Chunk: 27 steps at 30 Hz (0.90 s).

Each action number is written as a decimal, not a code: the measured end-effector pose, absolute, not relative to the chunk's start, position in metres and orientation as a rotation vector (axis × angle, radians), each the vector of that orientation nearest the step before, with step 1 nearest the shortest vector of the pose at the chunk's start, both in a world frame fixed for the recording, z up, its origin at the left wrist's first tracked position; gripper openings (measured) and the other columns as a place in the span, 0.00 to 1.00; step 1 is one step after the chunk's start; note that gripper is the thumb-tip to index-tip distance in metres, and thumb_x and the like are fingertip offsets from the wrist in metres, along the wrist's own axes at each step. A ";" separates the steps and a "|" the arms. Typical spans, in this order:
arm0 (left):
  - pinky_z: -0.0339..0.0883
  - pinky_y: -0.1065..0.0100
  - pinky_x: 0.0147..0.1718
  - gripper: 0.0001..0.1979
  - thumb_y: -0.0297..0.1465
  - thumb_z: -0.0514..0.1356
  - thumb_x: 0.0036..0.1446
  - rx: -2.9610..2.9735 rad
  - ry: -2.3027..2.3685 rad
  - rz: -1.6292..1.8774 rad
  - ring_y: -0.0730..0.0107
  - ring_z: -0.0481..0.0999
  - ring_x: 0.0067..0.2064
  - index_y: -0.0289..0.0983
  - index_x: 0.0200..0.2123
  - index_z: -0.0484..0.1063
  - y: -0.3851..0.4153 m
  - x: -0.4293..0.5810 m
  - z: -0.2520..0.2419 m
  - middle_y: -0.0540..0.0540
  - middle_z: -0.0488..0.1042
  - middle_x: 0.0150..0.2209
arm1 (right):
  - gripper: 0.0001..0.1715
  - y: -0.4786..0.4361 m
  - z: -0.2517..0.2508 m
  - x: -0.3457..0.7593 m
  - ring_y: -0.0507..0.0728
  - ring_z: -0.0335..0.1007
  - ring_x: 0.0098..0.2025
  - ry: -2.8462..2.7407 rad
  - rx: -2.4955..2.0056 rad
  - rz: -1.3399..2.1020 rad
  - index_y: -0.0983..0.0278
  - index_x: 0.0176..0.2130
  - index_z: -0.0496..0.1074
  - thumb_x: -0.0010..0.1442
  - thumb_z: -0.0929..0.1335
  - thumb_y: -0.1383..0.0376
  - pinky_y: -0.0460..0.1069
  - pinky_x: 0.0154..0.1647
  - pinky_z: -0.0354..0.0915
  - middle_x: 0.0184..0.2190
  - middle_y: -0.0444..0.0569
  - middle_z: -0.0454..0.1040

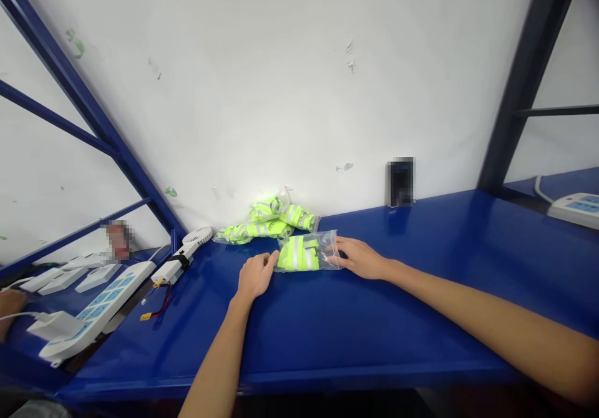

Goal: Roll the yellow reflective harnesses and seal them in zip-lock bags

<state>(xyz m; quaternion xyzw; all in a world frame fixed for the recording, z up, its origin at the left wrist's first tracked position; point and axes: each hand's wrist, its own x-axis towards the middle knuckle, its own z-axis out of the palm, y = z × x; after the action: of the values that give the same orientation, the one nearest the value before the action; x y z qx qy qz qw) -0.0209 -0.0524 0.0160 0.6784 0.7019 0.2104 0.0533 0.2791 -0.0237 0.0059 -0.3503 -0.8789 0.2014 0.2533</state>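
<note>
A clear plastic bag (327, 257) lies flat on the blue table, holding a folded neon-yellow fabric piece (287, 256) with silvery reflective strips, perhaps a safety vest. My left hand (255, 276) is closed at the bag's left edge, its thumb against the plastic; its other fingers are partly hidden. At the bag's loose right end, my right hand (361, 258) pinches the plastic between thumb and fingers. Just behind, against the wall, lies a heap of similar bagged yellow pieces (262, 226).
Left of the heap sits a small white fan (199, 236) beside a white device with red and black wires (171, 271). A long power strip (105, 309) with plugs lies farther left, near another person's hand (12, 304). A dark blurred box (400, 183) stands by the wall.
</note>
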 end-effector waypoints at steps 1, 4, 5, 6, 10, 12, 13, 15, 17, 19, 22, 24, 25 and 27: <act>0.57 0.66 0.31 0.27 0.51 0.43 0.63 2.132 2.025 0.667 0.61 0.72 0.32 0.40 0.25 0.68 -0.055 -0.022 0.015 0.46 0.72 0.27 | 0.23 -0.024 0.006 0.279 0.63 0.68 0.46 -2.378 -0.963 0.577 0.59 0.50 0.70 0.64 0.62 0.49 0.55 0.45 0.63 0.45 0.52 0.73; 0.58 0.69 0.32 0.21 0.46 0.46 0.64 2.266 1.781 0.772 0.66 0.70 0.32 0.39 0.30 0.68 -0.055 -0.017 0.013 0.49 0.71 0.29 | 0.31 -0.023 0.005 0.281 0.65 0.67 0.50 -2.361 -0.973 0.649 0.59 0.58 0.64 0.60 0.66 0.48 0.54 0.47 0.63 0.50 0.53 0.72; 0.58 0.69 0.33 0.19 0.44 0.46 0.64 2.301 1.719 0.797 0.66 0.69 0.33 0.39 0.30 0.68 -0.055 -0.014 0.013 0.49 0.71 0.29 | 0.35 -0.023 0.004 0.283 0.66 0.67 0.51 -2.371 -0.961 0.659 0.59 0.60 0.62 0.58 0.68 0.48 0.54 0.48 0.63 0.52 0.54 0.71; 0.59 0.69 0.33 0.18 0.43 0.47 0.64 2.334 1.666 0.814 0.67 0.69 0.33 0.38 0.31 0.68 -0.053 -0.011 0.012 0.49 0.71 0.30 | 0.39 -0.024 0.004 0.284 0.67 0.66 0.53 -2.390 -0.944 0.657 0.59 0.62 0.59 0.57 0.69 0.47 0.55 0.49 0.63 0.54 0.55 0.69; 0.60 0.69 0.35 0.17 0.39 0.48 0.64 2.367 1.521 0.839 0.67 0.69 0.34 0.37 0.32 0.71 -0.051 -0.005 0.009 0.48 0.72 0.30 | 0.51 -0.026 0.004 0.286 0.70 0.63 0.58 -2.474 -0.929 0.615 0.59 0.68 0.47 0.55 0.68 0.43 0.56 0.51 0.62 0.61 0.59 0.62; 0.61 0.69 0.35 0.16 0.39 0.50 0.63 2.308 1.477 0.862 0.67 0.70 0.34 0.37 0.32 0.73 -0.051 -0.005 0.009 0.48 0.73 0.32 | 0.54 -0.027 0.004 0.285 0.70 0.63 0.58 -2.479 -0.947 0.605 0.58 0.68 0.44 0.55 0.68 0.42 0.57 0.50 0.62 0.61 0.60 0.62; 0.62 0.69 0.35 0.16 0.39 0.51 0.62 2.273 1.458 0.876 0.67 0.70 0.35 0.36 0.32 0.73 -0.051 -0.005 0.009 0.47 0.74 0.33 | 0.54 -0.027 0.005 0.285 0.70 0.63 0.57 -2.472 -0.953 0.606 0.58 0.68 0.43 0.55 0.68 0.42 0.57 0.49 0.62 0.61 0.60 0.62; 0.64 0.69 0.36 0.16 0.40 0.54 0.61 2.216 1.413 0.901 0.66 0.72 0.36 0.36 0.32 0.75 -0.053 -0.005 0.012 0.46 0.75 0.35 | 0.53 -0.027 0.005 0.285 0.69 0.65 0.55 -2.446 -0.956 0.626 0.59 0.67 0.46 0.53 0.69 0.42 0.57 0.47 0.63 0.58 0.59 0.65; 0.65 0.69 0.37 0.15 0.41 0.57 0.58 2.185 1.377 0.919 0.66 0.73 0.38 0.35 0.29 0.75 -0.054 -0.004 0.015 0.45 0.75 0.36 | 0.50 -0.026 0.006 0.287 0.67 0.68 0.51 -2.425 -0.929 0.687 0.60 0.63 0.51 0.52 0.70 0.42 0.56 0.45 0.64 0.54 0.58 0.68; 0.66 0.68 0.38 0.16 0.42 0.59 0.56 2.172 1.366 0.929 0.66 0.73 0.37 0.35 0.26 0.73 -0.055 -0.002 0.017 0.45 0.75 0.34 | 0.48 -0.025 0.007 0.290 0.66 0.68 0.49 -2.418 -0.876 0.754 0.61 0.61 0.54 0.50 0.72 0.44 0.55 0.44 0.65 0.52 0.56 0.69; 0.65 0.69 0.36 0.15 0.41 0.59 0.56 2.177 1.374 0.907 0.67 0.72 0.34 0.35 0.25 0.69 -0.058 0.002 0.017 0.47 0.74 0.31 | 0.52 -0.025 0.010 0.293 0.65 0.66 0.52 -2.448 -0.809 0.759 0.60 0.64 0.52 0.49 0.73 0.46 0.54 0.47 0.64 0.54 0.55 0.67; 0.65 0.69 0.36 0.14 0.40 0.58 0.57 2.198 1.385 0.893 0.69 0.72 0.34 0.36 0.25 0.68 -0.060 0.005 0.014 0.48 0.73 0.30 | 0.55 -0.025 0.011 0.293 0.66 0.66 0.53 -2.478 -0.817 0.712 0.59 0.65 0.52 0.47 0.74 0.45 0.54 0.49 0.63 0.55 0.55 0.66; 0.64 0.70 0.36 0.13 0.39 0.57 0.57 2.217 1.387 0.889 0.69 0.71 0.34 0.36 0.26 0.68 -0.061 0.006 0.013 0.48 0.73 0.30 | 0.56 -0.026 0.012 0.292 0.66 0.66 0.53 -2.489 -0.836 0.689 0.60 0.65 0.53 0.46 0.74 0.45 0.54 0.49 0.63 0.55 0.55 0.67; 0.63 0.71 0.35 0.13 0.39 0.56 0.58 2.256 1.388 0.889 0.70 0.70 0.33 0.36 0.26 0.67 -0.062 0.008 0.011 0.49 0.72 0.30 | 0.54 -0.027 0.013 0.291 0.66 0.68 0.50 -2.499 -0.870 0.659 0.61 0.63 0.57 0.46 0.74 0.44 0.54 0.46 0.63 0.53 0.56 0.69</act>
<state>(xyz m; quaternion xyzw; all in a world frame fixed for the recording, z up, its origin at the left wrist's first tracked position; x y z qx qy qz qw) 0.0078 -0.0621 0.0113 0.7953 0.4893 0.3135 0.1727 0.2909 -0.0266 0.0126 -0.3124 -0.8967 0.2366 0.2060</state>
